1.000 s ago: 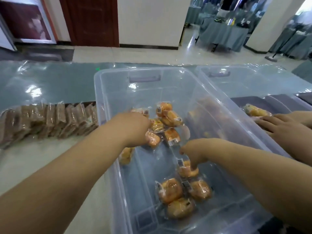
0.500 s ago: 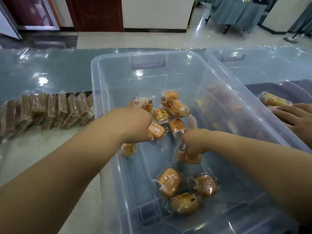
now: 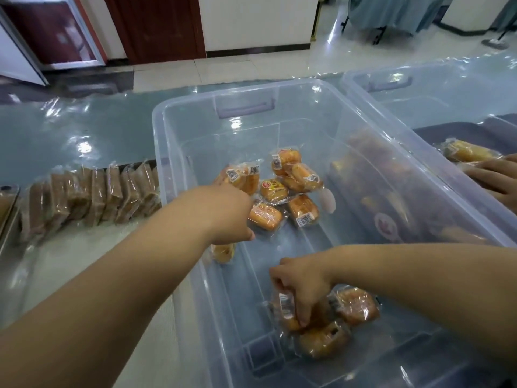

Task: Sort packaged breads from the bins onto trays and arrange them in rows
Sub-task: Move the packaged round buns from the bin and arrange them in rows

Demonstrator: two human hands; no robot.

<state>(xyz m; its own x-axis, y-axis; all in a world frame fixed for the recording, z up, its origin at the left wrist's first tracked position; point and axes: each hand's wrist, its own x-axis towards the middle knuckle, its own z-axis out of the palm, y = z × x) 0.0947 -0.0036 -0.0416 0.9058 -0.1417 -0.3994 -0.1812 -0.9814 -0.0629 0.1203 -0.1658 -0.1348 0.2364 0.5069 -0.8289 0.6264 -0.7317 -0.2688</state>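
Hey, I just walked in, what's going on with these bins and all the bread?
A person is picking wrapped buns out of a clear bin. The right hand grips one wrapped bun from the near cluster. The left hand reaches over the far pile; its fingers are hidden, so whether it holds anything is unclear. A row of brown packaged breads stands left of the bin. At the right edge another person's hand rests by another bun on a dark tray.
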